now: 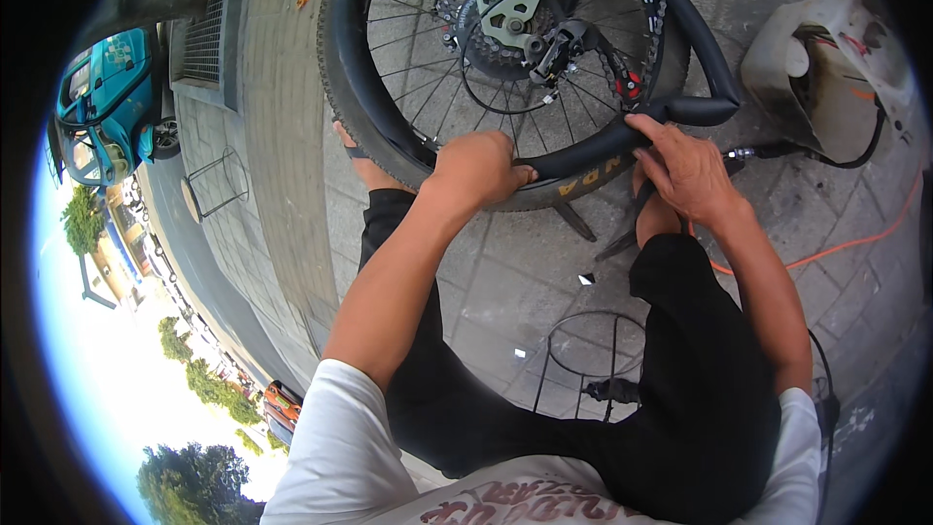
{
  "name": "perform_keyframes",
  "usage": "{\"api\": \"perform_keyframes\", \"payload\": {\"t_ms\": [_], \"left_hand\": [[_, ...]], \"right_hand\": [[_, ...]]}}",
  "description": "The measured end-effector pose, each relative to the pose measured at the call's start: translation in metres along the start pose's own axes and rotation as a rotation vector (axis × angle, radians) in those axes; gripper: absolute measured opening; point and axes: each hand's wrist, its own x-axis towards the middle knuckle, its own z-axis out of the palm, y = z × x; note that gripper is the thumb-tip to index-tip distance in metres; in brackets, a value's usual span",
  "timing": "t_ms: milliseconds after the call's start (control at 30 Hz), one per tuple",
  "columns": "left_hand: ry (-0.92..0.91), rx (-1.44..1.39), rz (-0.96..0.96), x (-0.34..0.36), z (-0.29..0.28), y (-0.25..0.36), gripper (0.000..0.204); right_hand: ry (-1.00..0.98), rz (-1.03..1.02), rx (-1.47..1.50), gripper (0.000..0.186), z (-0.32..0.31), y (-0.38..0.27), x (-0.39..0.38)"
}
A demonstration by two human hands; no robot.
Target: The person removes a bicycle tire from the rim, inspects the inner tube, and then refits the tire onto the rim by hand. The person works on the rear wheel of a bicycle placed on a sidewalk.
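Note:
A bicycle rear wheel (418,58) lies before me, with its spokes, cassette and rear derailleur (559,49) showing. A black inner tube (583,154) runs along the rim beside the knobby tire (335,68). On the right the tube bulges out past the tire and bends sharply. My left hand (476,170) is closed around the tire's near edge, its thumb pressed against the tube; its other fingers are mostly hidden. Farther right, my right hand (688,173) grips the tube, with thumb and fingers on it near the bend.
A cut-open whitish container (816,68) stands at the right, with a hose and metal fitting (743,153) beside it. An orange hose (826,255) crosses the paving. A round wire-framed stool (593,345) is between my legs. A teal vehicle (112,102) is at the far left.

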Motion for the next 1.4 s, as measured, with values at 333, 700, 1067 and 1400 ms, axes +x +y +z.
{"api": "perform_keyframes", "payload": {"t_ms": [333,700,1067,1400], "left_hand": [[0.566,0.089,0.237,-0.026,0.052,-0.016,0.022],[0.605,0.032,0.284,-0.063,0.065,0.012,0.063],[0.465,0.016,0.346,-0.072,0.048,0.004,0.029],[0.449,-0.239,0.373,-0.038,0.075,0.025,0.051]], "right_hand": [[-0.137,0.013,0.172,0.050,0.011,-0.008,0.003],[-0.200,0.097,0.151,0.044,0.025,-0.022,0.014],[-0.410,0.050,-0.030,0.023,0.008,-0.043,0.043],[-0.895,0.178,0.099,0.065,0.032,-0.068,0.044]]}}
